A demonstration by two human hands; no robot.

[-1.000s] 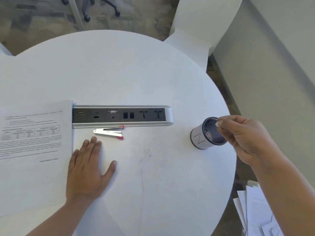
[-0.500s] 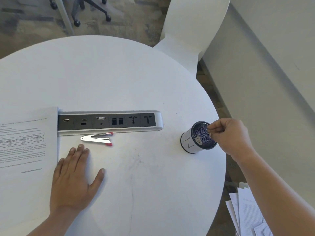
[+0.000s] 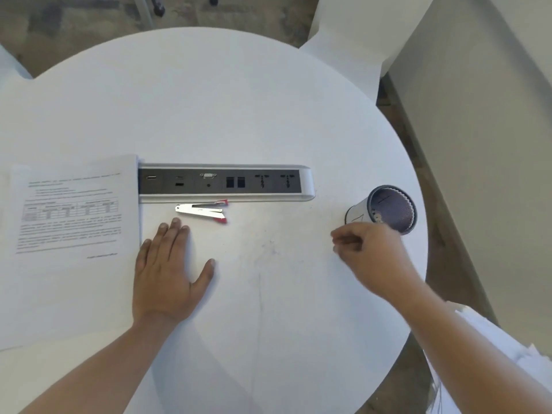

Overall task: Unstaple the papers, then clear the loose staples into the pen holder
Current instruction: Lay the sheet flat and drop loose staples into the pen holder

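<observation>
A round white desk [image 3: 239, 100] is seen from above. The papers [image 3: 71, 234] are laid at its 9 o'clock edge, printed side up, with their upper right corner lapped over the end of a socket panel [image 3: 224, 182] set in the middle of the desk. Just at 6 o'clock of that panel a staple remover [image 3: 203, 210] with red tips is left lying flat, touched by nothing.

The left hand [image 3: 167, 270] is pressed palm down on the desk at 6 o'clock of the staple remover, just beside the papers' right edge. Its fingers [image 3: 176, 228] are held straight and close together, the thumb spread wide; nothing is held.

The pen holder [image 3: 388, 209], a mesh cup, is stood at the desk's 3 o'clock edge, its mouth shown open. The right hand [image 3: 373, 255] is held at 7 o'clock of it, overlapping its near rim in the picture. Its fingers [image 3: 343, 237] are curled in toward the thumb and blurred, so whether anything is pinched cannot be told.

More sheets [image 3: 522, 354] are seen off the desk at 4 o'clock.
</observation>
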